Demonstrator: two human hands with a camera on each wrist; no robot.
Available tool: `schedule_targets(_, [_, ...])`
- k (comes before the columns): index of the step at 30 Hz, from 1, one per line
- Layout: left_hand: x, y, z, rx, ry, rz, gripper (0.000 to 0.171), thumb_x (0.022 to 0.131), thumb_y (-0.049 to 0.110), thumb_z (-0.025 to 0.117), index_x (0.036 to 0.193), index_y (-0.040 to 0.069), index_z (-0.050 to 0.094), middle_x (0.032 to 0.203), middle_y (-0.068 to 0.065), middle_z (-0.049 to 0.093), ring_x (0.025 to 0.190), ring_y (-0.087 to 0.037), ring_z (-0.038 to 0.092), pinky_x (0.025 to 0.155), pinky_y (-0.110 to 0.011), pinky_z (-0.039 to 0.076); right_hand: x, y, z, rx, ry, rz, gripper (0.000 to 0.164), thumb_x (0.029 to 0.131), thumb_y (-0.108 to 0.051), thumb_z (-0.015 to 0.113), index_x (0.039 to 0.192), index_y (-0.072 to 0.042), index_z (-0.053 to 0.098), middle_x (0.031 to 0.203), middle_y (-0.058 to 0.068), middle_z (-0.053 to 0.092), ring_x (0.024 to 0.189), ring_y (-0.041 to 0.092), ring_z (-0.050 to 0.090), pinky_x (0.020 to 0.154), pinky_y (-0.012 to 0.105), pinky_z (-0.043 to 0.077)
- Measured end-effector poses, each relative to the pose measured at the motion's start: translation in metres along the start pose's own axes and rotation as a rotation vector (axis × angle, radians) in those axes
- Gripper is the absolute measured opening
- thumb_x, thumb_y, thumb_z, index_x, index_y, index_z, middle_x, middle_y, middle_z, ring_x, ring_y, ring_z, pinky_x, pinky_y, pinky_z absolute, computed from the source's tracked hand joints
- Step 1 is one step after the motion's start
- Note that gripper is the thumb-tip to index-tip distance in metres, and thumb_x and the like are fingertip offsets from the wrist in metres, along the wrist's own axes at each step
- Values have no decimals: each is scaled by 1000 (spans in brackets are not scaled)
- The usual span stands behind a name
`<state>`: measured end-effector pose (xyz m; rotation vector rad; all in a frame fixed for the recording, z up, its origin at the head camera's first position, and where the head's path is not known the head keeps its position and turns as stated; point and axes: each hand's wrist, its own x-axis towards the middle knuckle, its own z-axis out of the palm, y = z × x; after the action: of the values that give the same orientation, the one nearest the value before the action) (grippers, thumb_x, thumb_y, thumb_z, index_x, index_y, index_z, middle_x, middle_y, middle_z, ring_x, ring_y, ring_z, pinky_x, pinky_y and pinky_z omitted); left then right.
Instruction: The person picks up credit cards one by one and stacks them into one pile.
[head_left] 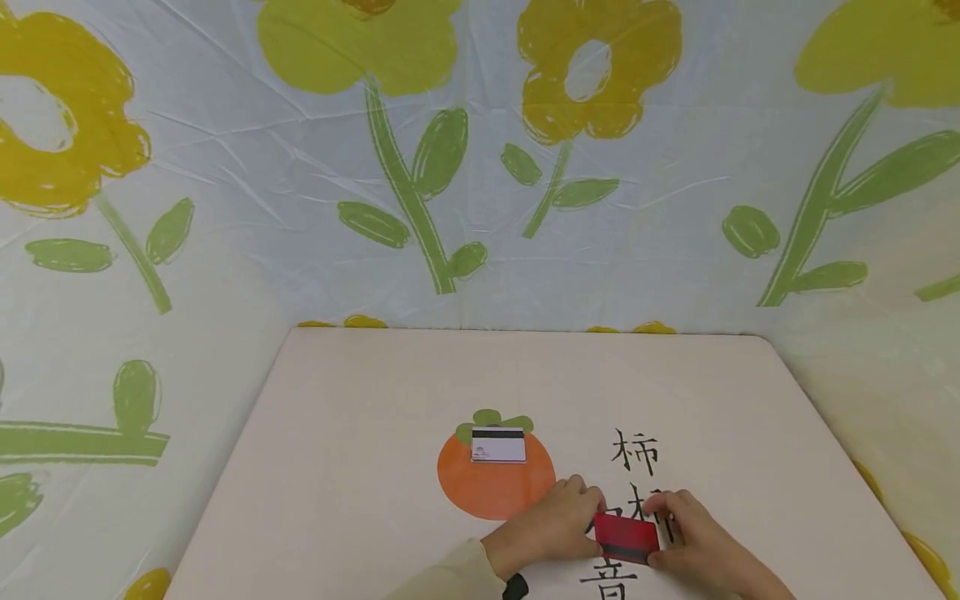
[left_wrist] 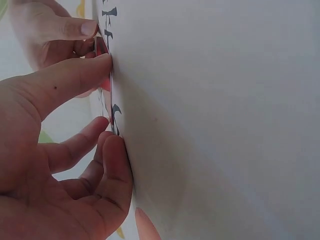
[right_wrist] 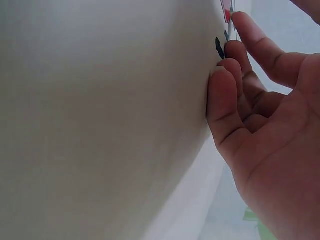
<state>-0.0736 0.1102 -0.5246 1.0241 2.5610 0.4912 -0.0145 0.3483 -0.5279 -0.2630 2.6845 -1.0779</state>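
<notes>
A red card with a dark stripe along its near side is between my two hands, over the printed black characters. My left hand holds its left end, forefinger at the far corner and thumb at the near one. At the opposite end, my right hand grips the card the same way. In the left wrist view the card shows nearly edge-on, close to the mat, partly hidden by fingers. Only a sliver of red appears in the right wrist view. A white card with a black stripe lies on the mat's orange persimmon picture.
The pale mat carries the persimmon print left of the hands and a column of black characters around them. Cloth with yellow flowers hangs behind and along both sides.
</notes>
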Motion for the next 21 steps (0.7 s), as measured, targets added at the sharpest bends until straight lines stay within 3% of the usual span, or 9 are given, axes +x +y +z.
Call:
schedule_targets(6, [0,0,1,10,13,7,41,78,37,85,109,25,63,92,11,46,83,-3,40,69,-17,37,0,-3,-1,-18,-4,-31,44,72,-14,88,105,-15,59,97,2,46,90,13,40,69,25,42])
schedule_targets(17, [0,-1,2,6,16,13,40,78,36,85,110,27,64,91,12,48,83,-2,41,69,-16,37,1,-7,-2,-37,-12,-60,44,71,-10,87,103,-13,57,97,2,46,91,14,41,71,26,43])
schedule_targets(21, [2,-1,0,-43,21,8,35,80,29,84,109,26,63,88,13,49,78,-1,43,66,-16,38,4,-7,-4,32,-57,-28,39,74,-3,81,104,-9,56,94,2,52,88,14,46,71,26,44])
